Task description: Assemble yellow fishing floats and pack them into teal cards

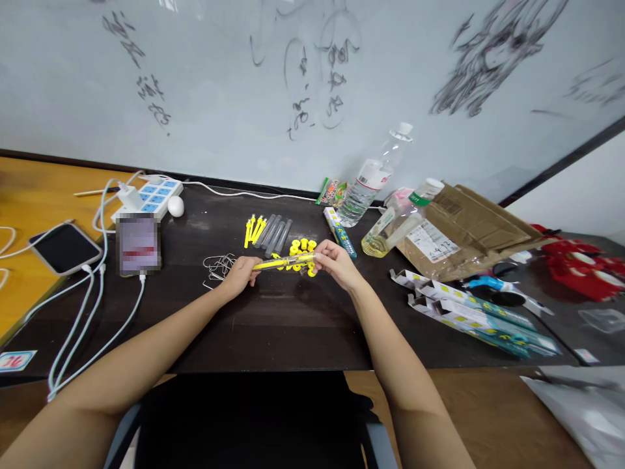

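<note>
A thin yellow and clear rod [279, 263] is held level above the dark table [273, 339]. My left hand [240, 276] is closed on its yellow left end. At its right end, my right hand [334, 262] pinches the tip between thumb and fingers. Behind the rod lie several round yellow parts [304, 245], partly hidden by it. Clear tubes [277, 234] and yellow sticks [254, 230] lie farther back, side by side. Bent metal wires [219, 267] are in a small heap beside my left hand.
At the back right stand a water bottle [364, 189], a second bottle [400, 218] and a cardboard package [459, 228]. Long printed boxes [478, 312] lie at the right. A power strip [155, 197], phones [66, 248] and white cables occupy the left.
</note>
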`<state>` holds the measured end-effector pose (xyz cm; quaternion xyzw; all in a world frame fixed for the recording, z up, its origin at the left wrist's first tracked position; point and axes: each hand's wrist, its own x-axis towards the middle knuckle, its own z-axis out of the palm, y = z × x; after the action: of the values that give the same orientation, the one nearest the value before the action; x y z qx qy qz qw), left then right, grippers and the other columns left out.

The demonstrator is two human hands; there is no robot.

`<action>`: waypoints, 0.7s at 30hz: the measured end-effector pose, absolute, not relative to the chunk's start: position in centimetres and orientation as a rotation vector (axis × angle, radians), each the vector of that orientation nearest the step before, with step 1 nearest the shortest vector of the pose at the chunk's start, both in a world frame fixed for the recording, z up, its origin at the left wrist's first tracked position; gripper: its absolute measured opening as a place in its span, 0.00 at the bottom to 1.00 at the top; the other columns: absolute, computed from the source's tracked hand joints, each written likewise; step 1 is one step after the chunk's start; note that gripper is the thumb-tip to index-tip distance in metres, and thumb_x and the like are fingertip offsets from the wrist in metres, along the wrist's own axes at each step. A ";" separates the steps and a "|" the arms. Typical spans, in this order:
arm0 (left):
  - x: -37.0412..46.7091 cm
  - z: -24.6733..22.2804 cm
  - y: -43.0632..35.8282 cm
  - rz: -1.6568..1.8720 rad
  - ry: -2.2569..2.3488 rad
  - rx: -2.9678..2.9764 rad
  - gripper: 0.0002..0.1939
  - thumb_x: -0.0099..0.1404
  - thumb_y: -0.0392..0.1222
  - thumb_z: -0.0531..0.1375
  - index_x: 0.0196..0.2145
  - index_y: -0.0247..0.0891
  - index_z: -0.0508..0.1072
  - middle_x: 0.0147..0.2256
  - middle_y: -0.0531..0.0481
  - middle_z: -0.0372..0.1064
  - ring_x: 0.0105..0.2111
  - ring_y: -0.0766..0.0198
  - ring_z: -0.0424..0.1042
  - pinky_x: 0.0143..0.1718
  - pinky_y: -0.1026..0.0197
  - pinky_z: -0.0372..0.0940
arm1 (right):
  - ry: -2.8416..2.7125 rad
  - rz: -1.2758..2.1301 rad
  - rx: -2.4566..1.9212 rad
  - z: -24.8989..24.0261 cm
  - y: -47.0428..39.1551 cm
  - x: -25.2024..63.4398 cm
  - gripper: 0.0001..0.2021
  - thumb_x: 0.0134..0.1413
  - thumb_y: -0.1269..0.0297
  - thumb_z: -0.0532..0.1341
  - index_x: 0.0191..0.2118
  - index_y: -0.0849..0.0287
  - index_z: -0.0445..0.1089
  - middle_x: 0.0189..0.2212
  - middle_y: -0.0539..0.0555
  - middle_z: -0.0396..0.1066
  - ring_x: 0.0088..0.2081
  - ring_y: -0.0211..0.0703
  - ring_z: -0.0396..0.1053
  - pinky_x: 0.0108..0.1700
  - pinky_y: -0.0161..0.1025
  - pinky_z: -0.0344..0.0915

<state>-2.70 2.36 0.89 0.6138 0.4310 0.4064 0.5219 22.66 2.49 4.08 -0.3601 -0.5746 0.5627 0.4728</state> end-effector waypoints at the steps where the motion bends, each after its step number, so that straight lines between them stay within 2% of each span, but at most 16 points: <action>1: -2.7 0.9 2.4 0.979 1.025 1.451 0.16 0.57 0.47 0.48 0.15 0.40 0.52 0.13 0.59 0.44 0.13 0.72 0.49 0.17 0.66 0.55 | -1.399 1.384 -0.860 4.1 2.5 22.6 0.14 0.45 0.58 0.68 0.30 0.59 0.63 0.20 0.43 0.62 0.21 0.30 0.61 0.27 0.33 0.67; 7: -2.5 0.9 2.5 1.006 0.946 1.390 0.17 0.56 0.48 0.49 0.15 0.41 0.52 0.13 0.59 0.42 0.13 0.73 0.46 0.15 0.66 0.56 | -1.329 1.498 -0.758 4.2 2.2 22.1 0.13 0.48 0.59 0.65 0.33 0.56 0.61 0.20 0.43 0.63 0.22 0.33 0.61 0.28 0.36 0.68; 14: -2.5 1.1 2.4 1.031 0.987 1.395 0.16 0.56 0.47 0.49 0.15 0.39 0.55 0.13 0.58 0.46 0.12 0.73 0.49 0.15 0.67 0.56 | -1.327 1.442 -0.811 4.0 2.3 22.0 0.14 0.46 0.58 0.66 0.33 0.56 0.61 0.22 0.44 0.66 0.21 0.32 0.63 0.27 0.34 0.67; 18: -2.5 1.2 2.3 1.154 1.006 1.332 0.11 0.56 0.46 0.51 0.21 0.37 0.62 0.13 0.61 0.44 0.12 0.74 0.47 0.14 0.68 0.57 | -1.389 1.379 -0.837 3.5 2.5 22.0 0.15 0.47 0.55 0.66 0.34 0.56 0.62 0.24 0.44 0.67 0.21 0.32 0.64 0.27 0.34 0.67; 21: -2.5 1.2 2.3 1.241 1.026 1.273 0.10 0.57 0.47 0.54 0.25 0.38 0.64 0.14 0.63 0.43 0.12 0.74 0.46 0.14 0.68 0.57 | -1.415 1.348 -0.834 3.1 2.5 21.8 0.15 0.48 0.54 0.66 0.35 0.56 0.62 0.24 0.44 0.67 0.21 0.31 0.64 0.26 0.34 0.67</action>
<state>-2.50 2.29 1.20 0.5304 0.4274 0.5174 0.5179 21.83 2.48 3.15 -0.3430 -0.5817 0.5543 0.4866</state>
